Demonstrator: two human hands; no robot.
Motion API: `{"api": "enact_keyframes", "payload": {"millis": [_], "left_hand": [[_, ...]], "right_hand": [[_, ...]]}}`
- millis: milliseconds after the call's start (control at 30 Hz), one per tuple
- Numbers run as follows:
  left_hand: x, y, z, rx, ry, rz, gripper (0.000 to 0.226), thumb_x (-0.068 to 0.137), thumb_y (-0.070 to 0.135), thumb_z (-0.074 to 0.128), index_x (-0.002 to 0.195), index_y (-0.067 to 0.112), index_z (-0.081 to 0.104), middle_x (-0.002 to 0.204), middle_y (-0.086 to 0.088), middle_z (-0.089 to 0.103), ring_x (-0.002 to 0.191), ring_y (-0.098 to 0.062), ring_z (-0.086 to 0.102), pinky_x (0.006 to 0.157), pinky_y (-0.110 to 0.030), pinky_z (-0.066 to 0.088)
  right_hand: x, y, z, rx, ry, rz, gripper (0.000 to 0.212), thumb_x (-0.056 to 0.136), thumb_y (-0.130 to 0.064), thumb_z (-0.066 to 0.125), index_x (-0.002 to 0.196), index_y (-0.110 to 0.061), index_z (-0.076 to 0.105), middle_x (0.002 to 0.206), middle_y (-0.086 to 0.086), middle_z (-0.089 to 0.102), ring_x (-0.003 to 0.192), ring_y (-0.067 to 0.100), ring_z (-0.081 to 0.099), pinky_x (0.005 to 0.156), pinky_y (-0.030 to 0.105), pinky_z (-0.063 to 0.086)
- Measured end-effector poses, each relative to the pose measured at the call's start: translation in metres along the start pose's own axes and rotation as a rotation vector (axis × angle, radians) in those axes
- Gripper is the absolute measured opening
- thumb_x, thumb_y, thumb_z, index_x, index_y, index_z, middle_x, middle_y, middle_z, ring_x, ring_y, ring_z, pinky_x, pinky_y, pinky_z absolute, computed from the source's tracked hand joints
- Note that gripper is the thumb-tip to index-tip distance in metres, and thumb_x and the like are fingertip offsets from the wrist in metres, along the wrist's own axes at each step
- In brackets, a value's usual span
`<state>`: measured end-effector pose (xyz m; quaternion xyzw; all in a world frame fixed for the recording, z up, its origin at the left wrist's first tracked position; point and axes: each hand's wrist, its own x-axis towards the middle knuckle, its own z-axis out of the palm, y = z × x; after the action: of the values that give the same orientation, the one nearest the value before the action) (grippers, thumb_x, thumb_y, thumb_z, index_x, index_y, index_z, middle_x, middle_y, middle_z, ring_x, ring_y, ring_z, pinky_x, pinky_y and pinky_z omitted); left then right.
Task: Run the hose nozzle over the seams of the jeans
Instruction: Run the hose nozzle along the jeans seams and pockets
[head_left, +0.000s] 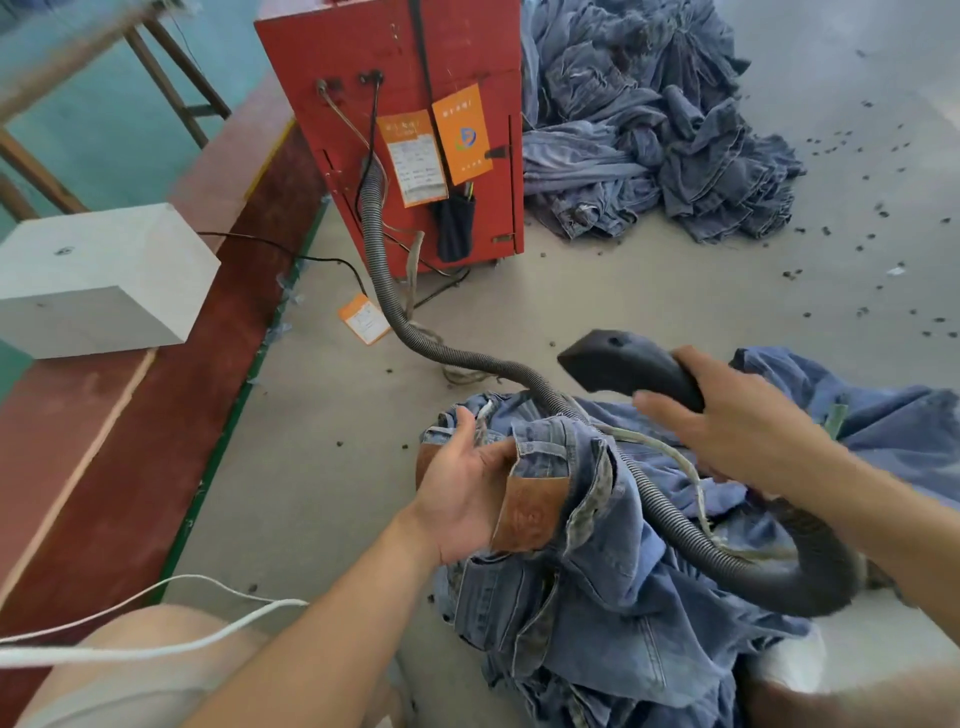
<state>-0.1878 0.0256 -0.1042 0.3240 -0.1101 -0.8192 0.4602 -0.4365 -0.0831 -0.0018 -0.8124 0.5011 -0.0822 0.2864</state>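
A pair of blue jeans (597, 613) lies bunched in front of me, its waistband with a brown leather patch (530, 514) turned up. My left hand (462, 493) grips the waistband beside that patch. My right hand (737, 421) holds the black hose nozzle (623, 361) in the air above the jeans, its flat tip pointing left and clear of the cloth. The grey ribbed hose (384, 291) runs from the red machine (410, 119), across the jeans, and loops under my right forearm.
A large heap of jeans (649, 119) lies on the floor at the back right. More blue denim (893, 415) sits at the right. A white box (98, 280) rests on a red ledge at the left. A white cord (156, 618) crosses my knee. Dark scraps dot the floor.
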Motion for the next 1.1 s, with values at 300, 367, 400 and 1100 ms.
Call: {"api": "enact_keyframes", "payload": {"millis": [300, 367, 400, 1100], "left_hand": [[0.0, -0.01, 0.014, 0.07, 0.221, -0.115, 0.026, 0.089, 0.013, 0.059, 0.101, 0.002, 0.08, 0.104, -0.021, 0.077, 0.085, -0.029, 0.077, 0.077, -0.041, 0.063], [0.003, -0.014, 0.012, 0.1, 0.256, -0.036, 0.034, 0.093, -0.007, 0.049, 0.118, -0.001, 0.071, 0.111, -0.028, 0.073, 0.087, -0.034, 0.076, 0.075, -0.045, 0.064], [0.003, -0.015, 0.013, 0.117, 0.246, 0.011, 0.044, 0.092, -0.017, 0.044, 0.126, 0.0, 0.065, 0.113, -0.028, 0.072, 0.09, -0.036, 0.076, 0.075, -0.047, 0.064], [-0.003, -0.028, 0.036, 0.439, 0.265, 0.149, 0.057, 0.091, -0.025, 0.044, 0.129, 0.013, 0.063, 0.114, -0.012, 0.074, 0.102, -0.024, 0.072, 0.087, -0.04, 0.06]], "right_hand": [[-0.016, 0.016, -0.033, 0.092, -0.147, -0.05, 0.026, 0.079, -0.073, 0.054, 0.098, -0.055, 0.054, 0.058, -0.007, 0.07, 0.045, 0.005, 0.062, 0.045, 0.015, 0.045], [-0.014, 0.017, -0.029, 0.028, -0.119, -0.059, 0.03, 0.084, -0.069, 0.055, 0.102, -0.046, 0.057, 0.058, -0.011, 0.069, 0.048, 0.002, 0.063, 0.048, 0.014, 0.046], [-0.013, 0.017, -0.028, -0.006, -0.117, -0.064, 0.034, 0.083, -0.072, 0.052, 0.101, -0.044, 0.057, 0.059, -0.014, 0.068, 0.05, 0.001, 0.064, 0.049, 0.015, 0.045], [-0.016, -0.006, 0.001, -0.113, -0.261, -0.164, 0.02, 0.088, -0.072, 0.052, 0.095, -0.053, 0.052, 0.08, -0.026, 0.065, 0.066, -0.003, 0.062, 0.051, 0.017, 0.041]]}}
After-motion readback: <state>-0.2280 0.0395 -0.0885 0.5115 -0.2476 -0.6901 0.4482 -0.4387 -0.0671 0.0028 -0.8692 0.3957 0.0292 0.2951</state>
